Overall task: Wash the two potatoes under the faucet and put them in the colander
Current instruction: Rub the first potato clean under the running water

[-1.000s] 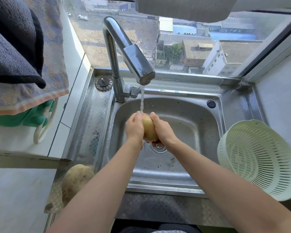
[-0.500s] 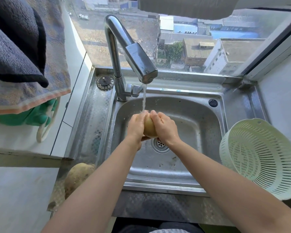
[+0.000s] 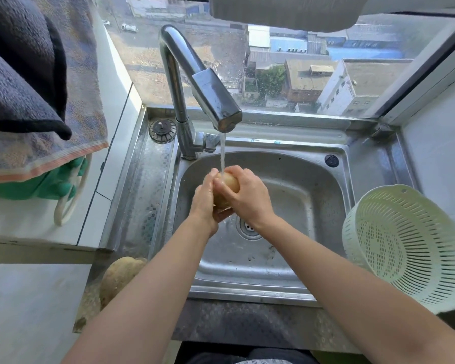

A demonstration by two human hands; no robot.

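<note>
A yellow potato (image 3: 227,186) is held over the steel sink (image 3: 294,206), right under the water running from the chrome faucet (image 3: 213,98). My left hand (image 3: 204,203) cups it from the left and below. My right hand (image 3: 247,195) wraps it from the right, fingers over its top. A second, brown potato (image 3: 118,278) lies on the counter at the sink's front left, partly hidden by my left forearm. The pale green colander (image 3: 405,248) stands tilted on the sink's right side with nothing in it.
Towels (image 3: 34,88) hang at the upper left over a green rubber glove (image 3: 47,183) on a white ledge. A sink stopper (image 3: 162,130) rests left of the faucet base. The drain (image 3: 247,227) lies below my hands. A window runs behind the sink.
Both hands have rubbed and turned the potato under the stream; my right fingers now reach over its top. The brown potato and the colander have stayed in place.
</note>
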